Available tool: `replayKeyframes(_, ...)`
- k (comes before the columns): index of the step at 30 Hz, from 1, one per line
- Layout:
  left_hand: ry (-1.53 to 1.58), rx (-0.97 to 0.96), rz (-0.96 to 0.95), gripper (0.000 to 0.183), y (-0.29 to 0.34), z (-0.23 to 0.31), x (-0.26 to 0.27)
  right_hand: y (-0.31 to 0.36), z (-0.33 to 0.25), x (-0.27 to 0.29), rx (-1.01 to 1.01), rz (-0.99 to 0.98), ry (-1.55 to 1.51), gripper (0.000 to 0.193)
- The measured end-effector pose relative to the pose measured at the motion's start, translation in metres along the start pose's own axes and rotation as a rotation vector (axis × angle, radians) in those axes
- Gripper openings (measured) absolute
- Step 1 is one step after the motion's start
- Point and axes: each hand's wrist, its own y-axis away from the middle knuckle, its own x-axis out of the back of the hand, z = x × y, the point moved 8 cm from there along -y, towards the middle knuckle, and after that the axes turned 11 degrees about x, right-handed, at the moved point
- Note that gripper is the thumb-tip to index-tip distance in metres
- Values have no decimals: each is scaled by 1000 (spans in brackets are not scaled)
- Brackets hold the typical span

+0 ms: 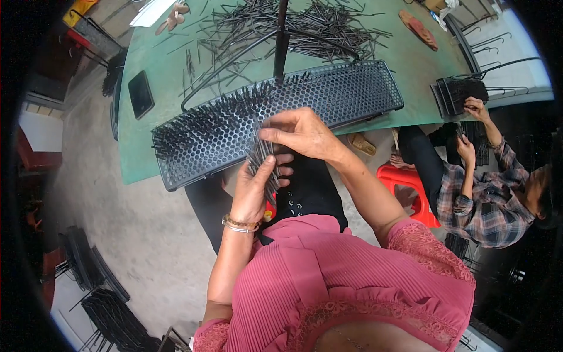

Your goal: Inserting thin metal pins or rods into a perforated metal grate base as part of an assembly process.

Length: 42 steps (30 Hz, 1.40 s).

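Note:
A long black perforated panel [346, 91] lies across the near edge of a green table [164, 58], its left half bristling with upright black pins. My left hand [253, 189] grips a bundle of thin black pins [261, 154] just below the panel's near edge. Above it, my right hand [302, 132] pinches pins from the top of that bundle with its fingertips. Both hands touch the bundle in front of my lap.
Loose black pins [305, 29] are piled on the table behind the panel, with a dark post [281, 41] rising through them. A black phone [141, 94] lies at the table's left. A person in a plaid shirt [487, 205] works on another panel [460, 94] at right, sitting on a red stool [410, 182]. Stacked black frames [99, 287] sit on the floor at left.

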Motion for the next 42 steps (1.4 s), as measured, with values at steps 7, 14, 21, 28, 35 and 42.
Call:
replayKeyframes(7,-14,59,-27,30,-3,-9,-2,-2,12,9,-50,67,-197,25)
replayKeyframes(14,34,111,-27,32,-11,-19,8,-26,-31,45,307,392,19,25)
replayKeyframes(21,83,124,-31,27,-14,-18,10,-41,-18,42,396,313,155,20)
replayKeyframes(28,192,154,-71,27,-20,-23,8,-42,-9,52,409,282,164,20)
replayKeyframes(35,173,148,-80,28,-25,-24,9,-43,-7,54,420,282,254,18)
replayKeyframes(42,181,154,-77,29,-23,-22,7,-46,-21,48,503,209,370,16)
